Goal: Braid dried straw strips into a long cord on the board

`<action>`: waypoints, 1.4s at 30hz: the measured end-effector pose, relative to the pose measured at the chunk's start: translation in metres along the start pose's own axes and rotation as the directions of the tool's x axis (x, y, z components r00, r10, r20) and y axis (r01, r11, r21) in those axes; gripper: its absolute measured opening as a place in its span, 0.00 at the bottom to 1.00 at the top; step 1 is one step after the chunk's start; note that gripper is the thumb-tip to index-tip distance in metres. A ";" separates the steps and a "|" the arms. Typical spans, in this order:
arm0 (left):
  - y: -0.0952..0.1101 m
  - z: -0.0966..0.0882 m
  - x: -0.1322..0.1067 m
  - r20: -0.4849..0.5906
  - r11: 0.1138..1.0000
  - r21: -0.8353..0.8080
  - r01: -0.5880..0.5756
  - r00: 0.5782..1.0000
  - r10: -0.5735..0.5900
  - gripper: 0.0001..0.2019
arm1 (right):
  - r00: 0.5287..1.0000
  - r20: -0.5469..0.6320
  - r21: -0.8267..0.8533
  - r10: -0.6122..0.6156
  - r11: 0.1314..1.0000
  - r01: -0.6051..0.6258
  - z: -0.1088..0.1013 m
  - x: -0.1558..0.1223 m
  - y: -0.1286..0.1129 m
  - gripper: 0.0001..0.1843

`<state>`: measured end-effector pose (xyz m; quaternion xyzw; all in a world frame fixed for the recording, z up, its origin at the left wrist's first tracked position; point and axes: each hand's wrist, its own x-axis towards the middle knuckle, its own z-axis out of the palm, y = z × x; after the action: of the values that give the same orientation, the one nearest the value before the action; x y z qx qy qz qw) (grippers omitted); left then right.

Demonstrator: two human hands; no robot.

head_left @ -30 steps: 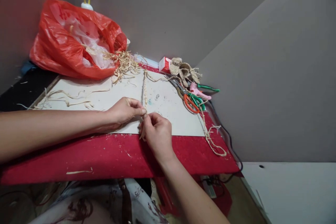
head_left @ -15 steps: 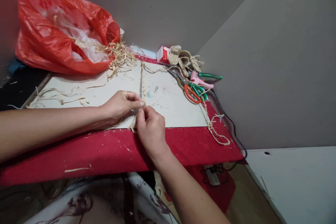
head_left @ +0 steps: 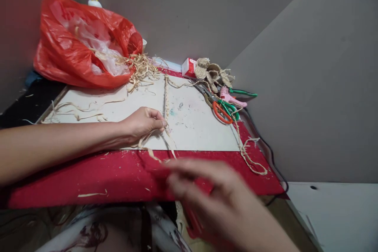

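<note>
Braided straw cord (head_left: 166, 100) is laid straight over a white board (head_left: 203, 130) on the red-covered counter (head_left: 124, 173), its near end pinched in the left hand (head_left: 143, 123), presumably to keep the plait tight; loose strands (head_left: 169, 141) are spread toward the blurred right hand (head_left: 218, 191), whose grip cannot be told.

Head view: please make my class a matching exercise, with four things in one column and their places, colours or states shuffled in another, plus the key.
Things
1. left hand
2. right hand
3. plastic bag
4. braid

Descriptions
A. stretched over the white board
B. red and crumpled, at the far left
C. pinching pale strands
D. blurred, nearest the camera

Pairs: 1-C, 2-D, 3-B, 4-A
</note>
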<state>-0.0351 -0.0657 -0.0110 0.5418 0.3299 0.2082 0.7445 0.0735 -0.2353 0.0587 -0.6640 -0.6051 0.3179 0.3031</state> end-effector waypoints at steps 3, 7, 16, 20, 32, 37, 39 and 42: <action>0.000 0.000 0.000 0.015 1.000 -0.008 0.014 1.000 -0.013 0.02 | 0.883 -0.443 0.230 0.155 0.972 -0.055 -0.013 0.028 0.022 0.13; 0.003 0.001 -0.002 0.055 0.996 -0.083 0.025 0.998 -0.020 0.03 | 0.977 0.019 0.557 0.213 0.809 -0.187 0.002 0.072 0.043 0.17; 0.002 -0.001 0.000 0.120 0.986 -0.163 0.025 0.993 -0.006 0.05 | 0.828 0.561 0.654 -0.005 0.616 -0.439 -0.006 0.107 0.064 0.14; 0.000 -0.001 0.002 0.054 0.983 -0.178 0.050 0.998 -0.041 0.05 | 0.830 0.557 0.637 -0.002 0.642 -0.426 -0.010 0.109 0.072 0.13; 0.004 0.001 0.001 0.084 0.951 -0.276 0.137 0.989 -0.118 0.06 | 0.983 0.185 0.406 -0.016 0.912 -0.061 -0.008 0.101 0.072 0.10; 0.006 0.001 0.003 0.086 0.947 -0.276 0.166 0.985 -0.147 0.06 | 0.985 0.075 0.287 -0.156 0.949 0.129 -0.005 0.102 0.076 0.08; 0.006 0.000 0.004 0.099 0.943 -0.281 0.178 0.983 -0.156 0.07 | 0.981 0.071 0.241 -0.179 0.958 0.157 -0.004 0.101 0.076 0.09; 0.005 -0.001 0.005 0.098 0.940 -0.291 0.181 0.982 -0.159 0.09 | 0.984 0.079 0.242 -0.157 0.961 0.133 -0.002 0.100 0.076 0.10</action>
<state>-0.0320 -0.0596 -0.0078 0.4001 0.3126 0.1705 0.8445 0.1278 -0.1423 -0.0055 -0.5609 -0.6243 0.3964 0.3721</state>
